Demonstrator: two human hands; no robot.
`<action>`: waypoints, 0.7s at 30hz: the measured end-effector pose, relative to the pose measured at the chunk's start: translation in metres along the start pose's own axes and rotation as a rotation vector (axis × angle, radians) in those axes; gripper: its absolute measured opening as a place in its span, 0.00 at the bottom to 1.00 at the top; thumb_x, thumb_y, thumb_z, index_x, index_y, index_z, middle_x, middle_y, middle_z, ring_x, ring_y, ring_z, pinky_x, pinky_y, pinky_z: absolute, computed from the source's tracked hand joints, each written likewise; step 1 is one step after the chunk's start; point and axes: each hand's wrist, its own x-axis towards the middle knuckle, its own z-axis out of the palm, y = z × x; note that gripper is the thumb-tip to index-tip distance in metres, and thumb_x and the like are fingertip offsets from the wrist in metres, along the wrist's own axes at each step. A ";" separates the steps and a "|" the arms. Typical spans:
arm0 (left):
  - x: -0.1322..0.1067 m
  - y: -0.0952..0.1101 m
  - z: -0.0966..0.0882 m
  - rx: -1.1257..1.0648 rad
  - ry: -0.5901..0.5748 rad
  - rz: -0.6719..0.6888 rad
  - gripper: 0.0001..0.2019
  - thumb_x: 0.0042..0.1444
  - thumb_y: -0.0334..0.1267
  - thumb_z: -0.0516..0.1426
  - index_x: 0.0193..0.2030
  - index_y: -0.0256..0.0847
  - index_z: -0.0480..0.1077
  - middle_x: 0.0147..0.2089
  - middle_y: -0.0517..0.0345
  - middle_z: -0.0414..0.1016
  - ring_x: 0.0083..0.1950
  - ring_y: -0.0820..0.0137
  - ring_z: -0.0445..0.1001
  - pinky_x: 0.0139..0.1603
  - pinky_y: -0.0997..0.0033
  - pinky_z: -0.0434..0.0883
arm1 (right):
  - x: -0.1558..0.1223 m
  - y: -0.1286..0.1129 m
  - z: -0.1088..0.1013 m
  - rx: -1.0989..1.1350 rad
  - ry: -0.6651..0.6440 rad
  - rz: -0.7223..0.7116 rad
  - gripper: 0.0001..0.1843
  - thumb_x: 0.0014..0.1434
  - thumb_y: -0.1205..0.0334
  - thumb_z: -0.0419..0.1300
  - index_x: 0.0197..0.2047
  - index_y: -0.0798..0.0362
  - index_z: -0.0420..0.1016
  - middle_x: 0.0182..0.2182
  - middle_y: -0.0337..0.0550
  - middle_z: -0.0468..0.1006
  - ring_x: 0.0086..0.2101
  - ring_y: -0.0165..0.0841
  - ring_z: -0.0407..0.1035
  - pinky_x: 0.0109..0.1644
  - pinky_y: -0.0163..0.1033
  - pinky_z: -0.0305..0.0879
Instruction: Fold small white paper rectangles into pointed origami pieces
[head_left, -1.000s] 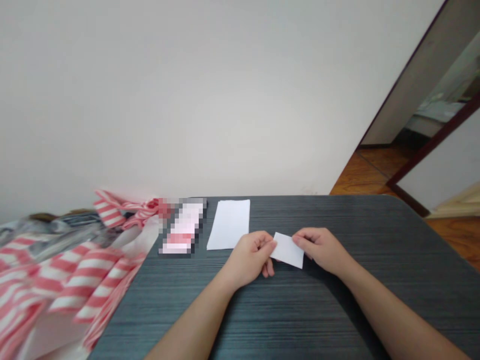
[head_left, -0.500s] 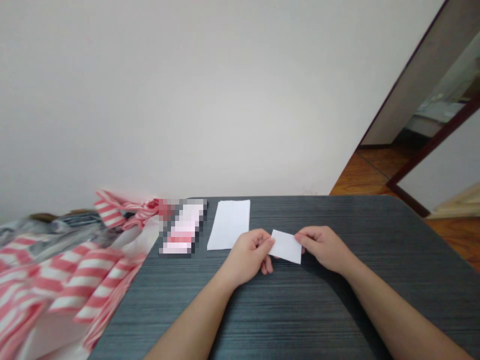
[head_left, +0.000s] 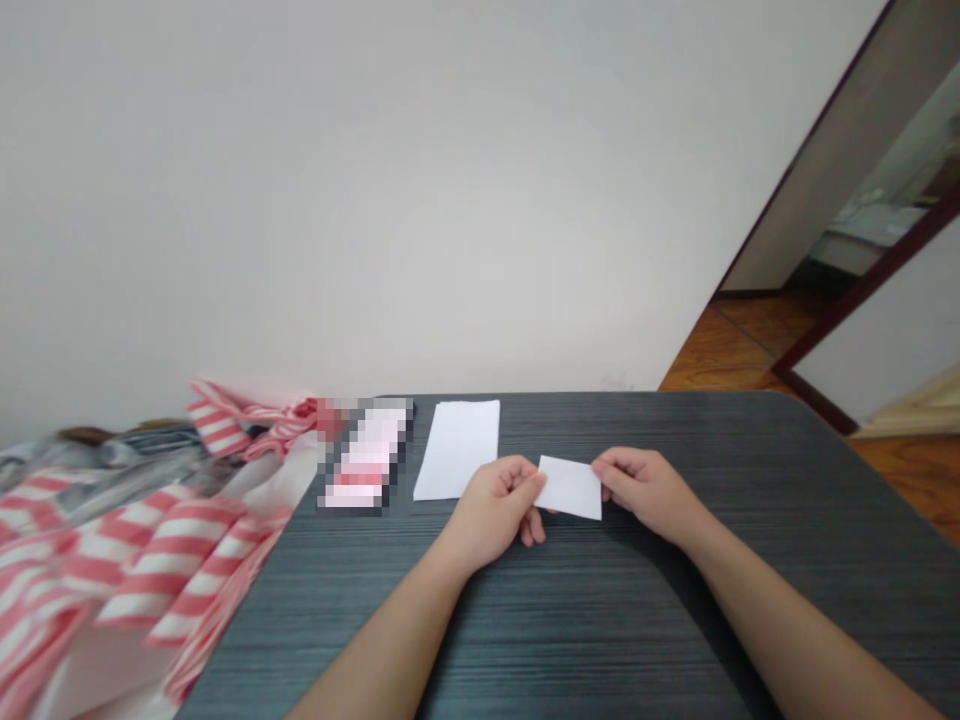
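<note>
A small white rectangle of paper [head_left: 571,488] is held above the dark table, tilted slightly. My left hand [head_left: 501,508] pinches its left edge between thumb and fingers. At the upper right corner, the fingertips of my right hand [head_left: 643,487] are closed on the same paper. Behind my left hand lies a white stack of paper sheets [head_left: 459,448], its lower right corner covered by that hand. Whether the small paper is folded, I cannot tell.
A dark wood-grain table [head_left: 570,630] stands against a pale wall [head_left: 480,200]. At its far left lies a pixelated pink-and-white item [head_left: 367,455]. Red-and-white striped cloth [head_left: 172,550] is heaped beside the table's left edge. A doorway with wooden floor [head_left: 712,345] is at right.
The small paper has turned slightly, its right lower corner rising a little. My right fingertips have shifted slightly up at its edge. My left hand stays nearly still.
</note>
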 end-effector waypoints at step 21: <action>-0.008 0.010 0.005 0.176 -0.079 0.041 0.18 0.62 0.47 0.49 0.28 0.38 0.69 0.20 0.57 0.74 0.21 0.70 0.71 0.21 0.75 0.64 | -0.002 -0.011 0.011 -0.037 -0.038 -0.029 0.10 0.60 0.62 0.56 0.29 0.54 0.74 0.25 0.38 0.74 0.27 0.31 0.66 0.32 0.34 0.60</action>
